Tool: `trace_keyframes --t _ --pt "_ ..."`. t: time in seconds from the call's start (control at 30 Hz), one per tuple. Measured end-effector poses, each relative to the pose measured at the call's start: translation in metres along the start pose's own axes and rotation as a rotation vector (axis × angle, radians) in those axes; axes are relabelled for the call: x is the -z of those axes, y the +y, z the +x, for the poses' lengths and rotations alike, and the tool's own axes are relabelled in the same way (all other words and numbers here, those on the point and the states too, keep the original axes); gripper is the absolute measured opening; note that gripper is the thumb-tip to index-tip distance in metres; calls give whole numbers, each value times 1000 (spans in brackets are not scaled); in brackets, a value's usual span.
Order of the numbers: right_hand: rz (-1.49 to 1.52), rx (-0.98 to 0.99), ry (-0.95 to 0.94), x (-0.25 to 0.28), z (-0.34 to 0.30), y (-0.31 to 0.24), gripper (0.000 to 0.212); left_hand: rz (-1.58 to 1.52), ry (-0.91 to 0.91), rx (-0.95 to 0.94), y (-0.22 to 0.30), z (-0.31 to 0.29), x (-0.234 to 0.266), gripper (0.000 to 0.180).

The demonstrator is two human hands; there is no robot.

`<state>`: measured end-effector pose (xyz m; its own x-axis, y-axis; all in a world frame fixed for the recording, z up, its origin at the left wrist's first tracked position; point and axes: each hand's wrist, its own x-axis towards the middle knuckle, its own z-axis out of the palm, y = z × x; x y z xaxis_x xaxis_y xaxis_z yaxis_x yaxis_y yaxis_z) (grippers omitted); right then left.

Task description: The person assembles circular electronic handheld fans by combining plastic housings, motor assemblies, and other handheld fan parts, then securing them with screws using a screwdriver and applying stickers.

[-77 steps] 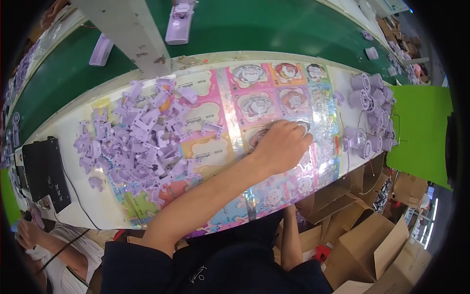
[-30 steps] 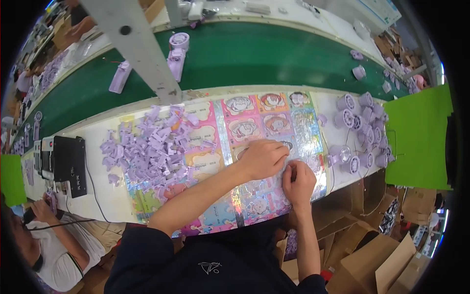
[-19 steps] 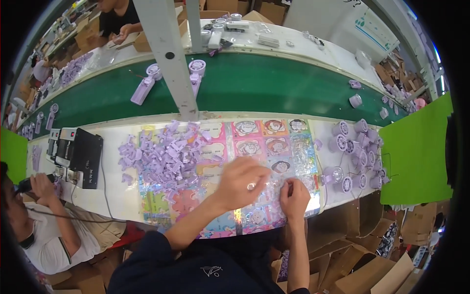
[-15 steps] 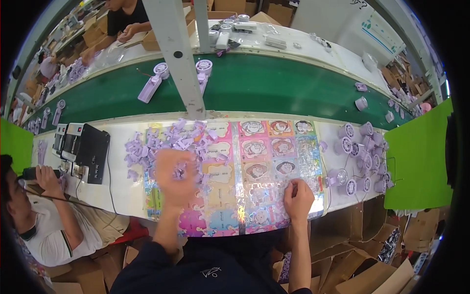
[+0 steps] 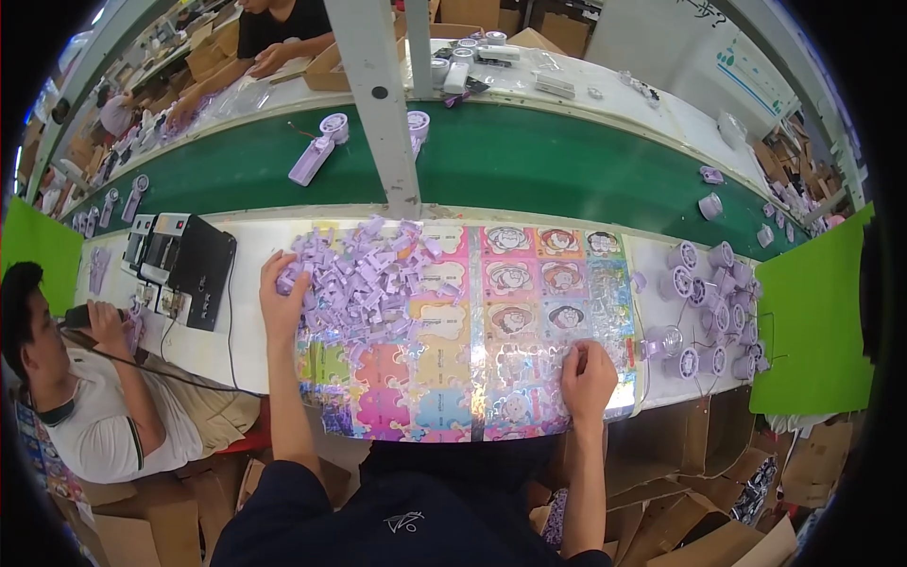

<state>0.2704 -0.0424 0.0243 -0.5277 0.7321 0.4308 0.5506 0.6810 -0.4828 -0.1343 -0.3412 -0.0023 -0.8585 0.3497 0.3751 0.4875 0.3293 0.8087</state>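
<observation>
A colourful glossy sticker sheet (image 5: 453, 350) covers the white bench in front of me. A heap of small purple plastic parts (image 5: 364, 274) lies on its upper left part. My left hand (image 5: 283, 298) reaches to the left edge of that heap, its fingers closed around a purple part (image 5: 286, 279). My right hand (image 5: 588, 376) rests on the lower right of the sheet, fingers curled down on the surface; I cannot tell if it pinches a sticker.
Round purple fan heads (image 5: 709, 302) are clustered at the sheet's right end. A black device (image 5: 184, 265) stands left of the heap, beside a seated person (image 5: 85, 397). Behind runs a green conveyor belt (image 5: 529, 170) carrying purple fans (image 5: 316, 151), crossed by a grey post (image 5: 383, 104). Cardboard boxes sit below the bench.
My left hand has swung from the sheet's middle right over to the left edge of the purple heap and closed on a part. My right hand came onto the lower right of the sheet.
</observation>
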Motion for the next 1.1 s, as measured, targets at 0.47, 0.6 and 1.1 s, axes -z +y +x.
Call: trace_keyframes --t 0.47,0.6,1.1 --pt "3 11 -14 0 -3 1 6 -436 25 153 22 -22 -15 31" --pt "-1 -6 -19 1 -5 3 6 -291 279 179 12 1 -7 21" --pt "3 -1 -21 -1 -3 3 6 555 173 104 -47 57 10 18"
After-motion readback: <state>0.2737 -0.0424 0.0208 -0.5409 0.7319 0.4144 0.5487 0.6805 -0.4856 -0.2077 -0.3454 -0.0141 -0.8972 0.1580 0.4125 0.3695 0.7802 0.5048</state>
